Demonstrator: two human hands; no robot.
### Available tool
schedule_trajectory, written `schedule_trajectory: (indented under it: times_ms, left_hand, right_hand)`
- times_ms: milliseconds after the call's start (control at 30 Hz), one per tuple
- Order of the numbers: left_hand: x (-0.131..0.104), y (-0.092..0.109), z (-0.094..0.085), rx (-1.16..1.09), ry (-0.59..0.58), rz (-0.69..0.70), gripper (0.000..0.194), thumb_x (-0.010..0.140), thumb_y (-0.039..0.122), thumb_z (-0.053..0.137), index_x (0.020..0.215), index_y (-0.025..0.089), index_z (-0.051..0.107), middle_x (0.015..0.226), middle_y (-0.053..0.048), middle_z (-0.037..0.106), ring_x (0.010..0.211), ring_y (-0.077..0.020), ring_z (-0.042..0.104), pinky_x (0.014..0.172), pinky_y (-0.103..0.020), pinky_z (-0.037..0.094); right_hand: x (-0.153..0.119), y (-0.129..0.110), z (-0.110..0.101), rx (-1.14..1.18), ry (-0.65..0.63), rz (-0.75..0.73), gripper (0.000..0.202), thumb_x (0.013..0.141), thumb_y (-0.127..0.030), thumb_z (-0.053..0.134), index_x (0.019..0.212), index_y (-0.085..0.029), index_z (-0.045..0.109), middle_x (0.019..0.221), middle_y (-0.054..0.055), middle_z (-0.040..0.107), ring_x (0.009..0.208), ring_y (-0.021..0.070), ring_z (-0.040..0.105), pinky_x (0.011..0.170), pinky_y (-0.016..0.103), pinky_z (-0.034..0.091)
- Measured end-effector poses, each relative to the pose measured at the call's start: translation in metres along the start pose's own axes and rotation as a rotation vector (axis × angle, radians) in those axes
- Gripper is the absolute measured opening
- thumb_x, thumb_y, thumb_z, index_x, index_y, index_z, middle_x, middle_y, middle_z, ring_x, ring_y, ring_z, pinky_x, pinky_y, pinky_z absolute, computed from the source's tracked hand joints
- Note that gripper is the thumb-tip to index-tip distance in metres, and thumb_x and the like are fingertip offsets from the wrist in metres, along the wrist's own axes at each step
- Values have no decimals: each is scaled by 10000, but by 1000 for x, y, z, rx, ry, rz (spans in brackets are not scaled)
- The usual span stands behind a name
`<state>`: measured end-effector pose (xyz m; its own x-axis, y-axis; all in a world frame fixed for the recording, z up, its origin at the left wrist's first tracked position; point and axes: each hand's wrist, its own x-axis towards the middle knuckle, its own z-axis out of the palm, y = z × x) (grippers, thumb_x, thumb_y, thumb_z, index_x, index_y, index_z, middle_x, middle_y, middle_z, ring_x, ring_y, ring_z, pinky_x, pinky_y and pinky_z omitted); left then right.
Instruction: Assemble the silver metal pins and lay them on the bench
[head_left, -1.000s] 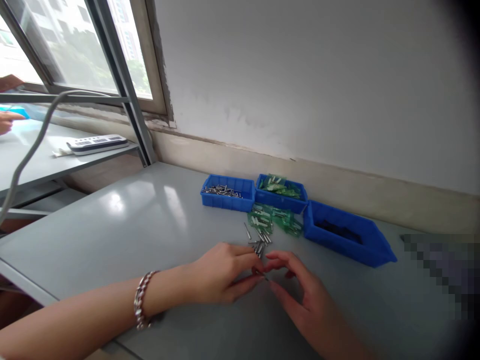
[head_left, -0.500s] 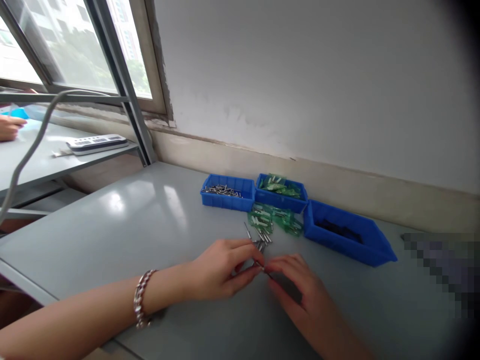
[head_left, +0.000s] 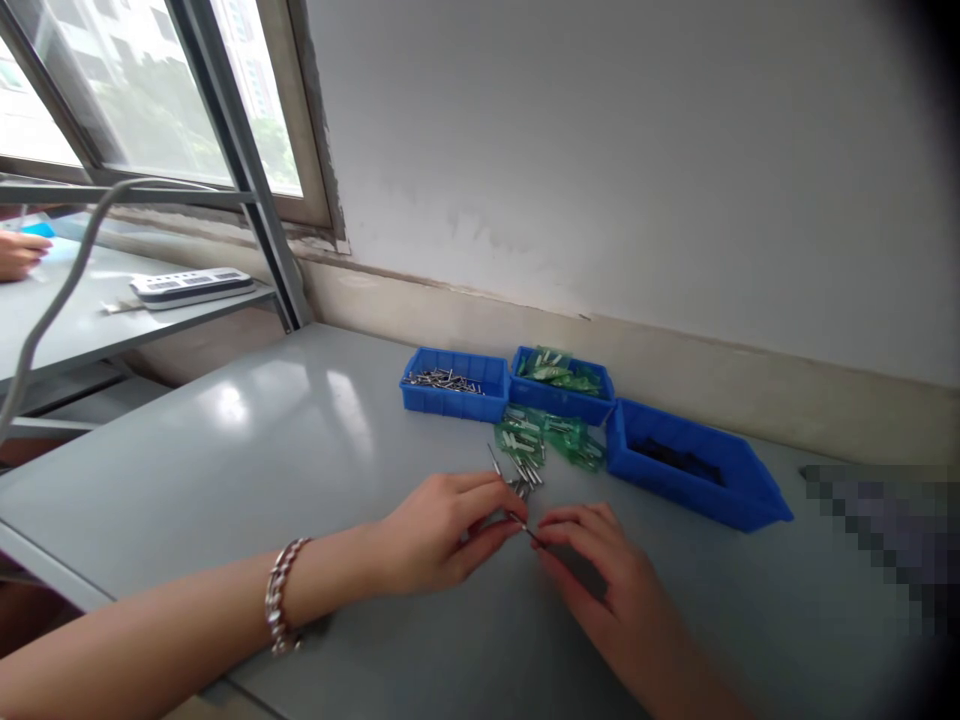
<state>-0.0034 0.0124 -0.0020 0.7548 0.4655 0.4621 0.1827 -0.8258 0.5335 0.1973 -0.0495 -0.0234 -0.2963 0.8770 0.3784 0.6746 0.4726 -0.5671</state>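
My left hand (head_left: 450,530), with a beaded bracelet on its wrist, pinches one end of a thin metal pin (head_left: 528,530) between thumb and fingers. The thumb and index finger of my right hand (head_left: 611,575) close on the pin's other, darker end. Just beyond my left fingertips lie several loose metal pins (head_left: 529,471), partly covered by that hand. Behind them, green plastic bags (head_left: 574,440) with similar metal pieces rest on the table (head_left: 337,440).
A blue bin (head_left: 454,404) of metal pins stands at the back. Beside it is a blue bin (head_left: 564,401) with green bags, then a larger blue bin (head_left: 679,497) holding dark pieces. On the left table are a power strip (head_left: 193,288) and another person's hand (head_left: 21,256).
My hands have drawn slightly apart, so more of the pin shows between the fingertips. The bins, bags and loose pins stay in place.
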Motion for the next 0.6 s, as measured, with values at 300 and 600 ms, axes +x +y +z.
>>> schedule_trajectory:
  times_ms: [300, 600]
  left_hand:
    - [-1, -6, 1, 32, 18, -24, 135, 914, 230, 422, 964, 161, 526, 853, -34, 577, 654, -76, 502, 600, -171, 418]
    - [-1, -6, 0, 58, 8, -66, 167, 922, 259, 408, 944, 149, 532, 855, -44, 584, 655, -82, 504, 604, -175, 419]
  right_hand:
    - [-1, -6, 1, 25, 99, 15, 150, 813, -101, 501, 827, -227, 581, 856, 27, 597, 852, 202, 543, 757, 354, 456]
    - [-1, -3, 3, 55, 128, 11, 176, 808, -81, 501, 851, -241, 559, 857, 17, 577, 862, 210, 525, 757, 352, 423]
